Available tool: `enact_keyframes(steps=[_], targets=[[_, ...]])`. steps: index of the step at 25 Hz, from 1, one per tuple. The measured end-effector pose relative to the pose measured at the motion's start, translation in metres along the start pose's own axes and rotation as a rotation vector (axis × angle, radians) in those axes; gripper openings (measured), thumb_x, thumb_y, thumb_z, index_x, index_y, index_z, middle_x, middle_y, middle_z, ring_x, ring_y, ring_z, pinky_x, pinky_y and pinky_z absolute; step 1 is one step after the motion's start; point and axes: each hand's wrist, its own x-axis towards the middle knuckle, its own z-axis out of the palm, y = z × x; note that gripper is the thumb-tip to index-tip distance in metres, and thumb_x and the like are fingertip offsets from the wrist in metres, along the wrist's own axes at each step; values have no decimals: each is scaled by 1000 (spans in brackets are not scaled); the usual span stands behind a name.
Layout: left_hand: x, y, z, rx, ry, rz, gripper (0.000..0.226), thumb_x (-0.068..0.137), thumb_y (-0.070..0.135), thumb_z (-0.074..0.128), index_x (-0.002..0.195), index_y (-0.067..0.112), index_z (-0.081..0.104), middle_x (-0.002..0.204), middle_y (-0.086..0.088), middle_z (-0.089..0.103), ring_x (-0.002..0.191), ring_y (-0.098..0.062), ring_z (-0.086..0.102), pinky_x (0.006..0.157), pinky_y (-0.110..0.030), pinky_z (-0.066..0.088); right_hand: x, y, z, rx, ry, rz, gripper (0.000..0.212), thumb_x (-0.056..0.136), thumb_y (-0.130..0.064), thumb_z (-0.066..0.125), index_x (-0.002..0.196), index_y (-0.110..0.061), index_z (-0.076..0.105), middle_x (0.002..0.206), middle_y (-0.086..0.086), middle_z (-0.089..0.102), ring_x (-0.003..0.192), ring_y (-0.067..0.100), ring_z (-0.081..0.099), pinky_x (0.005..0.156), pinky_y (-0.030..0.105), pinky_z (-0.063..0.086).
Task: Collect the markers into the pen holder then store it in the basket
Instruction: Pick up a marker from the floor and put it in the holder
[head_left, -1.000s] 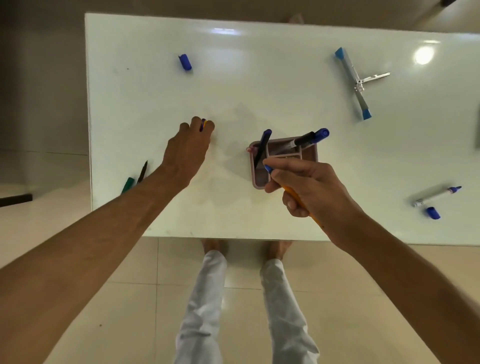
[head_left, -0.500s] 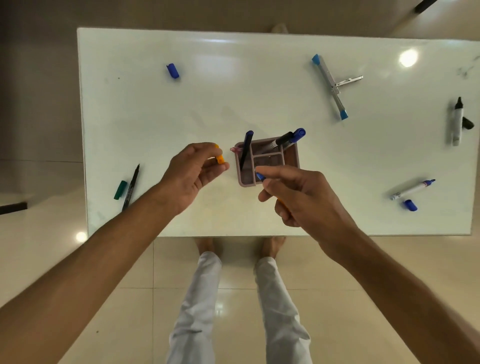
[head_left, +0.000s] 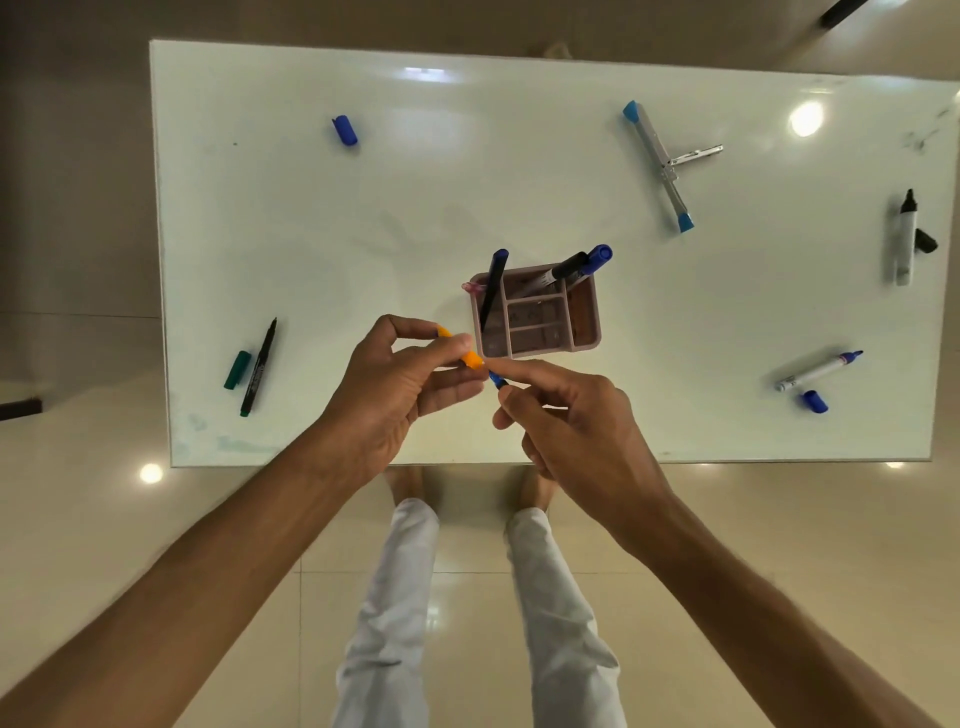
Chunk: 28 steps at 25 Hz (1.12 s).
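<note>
Just in front of the pen holder, the left hand is pinching an orange cap while the right hand is gripping the marker; misalignment is risking a dropped cap.

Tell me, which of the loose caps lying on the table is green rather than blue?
The green cap near the table's left edge, beside the black marker. The other two loose caps, one far left and one near right, are blue.

table, white | metal tool, blue-tipped, far right | tiled floor
</note>
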Motion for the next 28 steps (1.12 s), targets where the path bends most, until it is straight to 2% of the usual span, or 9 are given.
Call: enact_keyframes(steps=[3, 7, 9, 12, 18, 22, 25, 26, 28], targets=[[-6, -5, -1, 51, -42, -24, 32, 92, 8, 78, 115, 8, 56, 103, -25, 79, 92, -35, 81, 78, -37, 67, -3, 2, 0, 24, 9, 3, 28, 106, -17, 61, 124, -32, 77, 80, -12, 75, 56, 4, 62, 55, 14, 50], [-12, -9, -2, 87, -57, -11, 23, 96, 12, 74, 109, 8, 56, 101, -21, 80, 91, -34, 81, 77, -35, 67, -3, 1, -3, 7, -1, -1, 24, 104, -17, 64, 118, -29, 80, 79, -9, 78, 53, 8, 61, 53, 17, 52], [-15, -14, -1, 141, -88, 6, 16, 99, 16, 71, 100, 8, 57, 96, -16, 81, 90, -33, 81, 80, -36, 66, 0, 0, -3, -76, -14, -13, 18, 103, -19, 65, 110, -28, 80, 80, -8, 80, 55, 4, 66, 60, 20, 56], [-18, -24, 2, 139, -78, 28, 20, 101, 19, 69, 87, 10, 58, 92, -13, 80, 90, -29, 81, 87, -37, 65, 5, -2, 3, -235, 0, -8, 12, 99, -30, 71, 108, -25, 76, 79, -7, 81, 66, 4, 74, 78, 27, 64], [-16, -27, 7, 140, -45, 66, 17, 102, 16, 68, 87, 9, 63, 89, -7, 81, 85, -22, 80, 91, -41, 64, 19, -8, 13, -258, 101, 25, 16, 92, -38, 77, 96, -24, 70, 78, -1, 76, 68, 12, 74, 65, 31, 65], [-2, -3, 0, 469, -79, 202, 14, 103, 27, 67, 106, 14, 72, 105, 2, 82, 93, -15, 81, 94, -40, 63, 24, -15, -4, -165, 111, 98, 17, 97, -40, 73, 95, -24, 77, 74, -8, 73, 60, 7, 65, 57, 23, 52], [22, 12, -10, 699, 108, 436, 20, 95, 38, 75, 109, 25, 70, 105, 10, 78, 88, -6, 76, 85, -21, 60, 32, -21, -31, -113, 264, 70, 17, 98, -38, 70, 101, -24, 79, 82, -14, 65, 68, 5, 56, 58, 21, 41], [31, 15, -12, 795, 139, 501, 29, 93, 42, 77, 114, 25, 67, 108, 10, 76, 87, -6, 74, 78, -12, 56, 35, -21, -41, -75, 345, 62, 17, 99, -38, 69, 102, -23, 78, 81, -14, 65, 67, 6, 56, 59, 23, 42], [50, 18, -12, 972, 93, 576, 46, 90, 46, 79, 126, 24, 62, 116, 8, 70, 91, -9, 69, 73, -8, 48, 42, -19, -53, -8, 459, 67, 18, 100, -38, 67, 103, -22, 74, 79, -9, 69, 66, 9, 62, 63, 33, 51]])
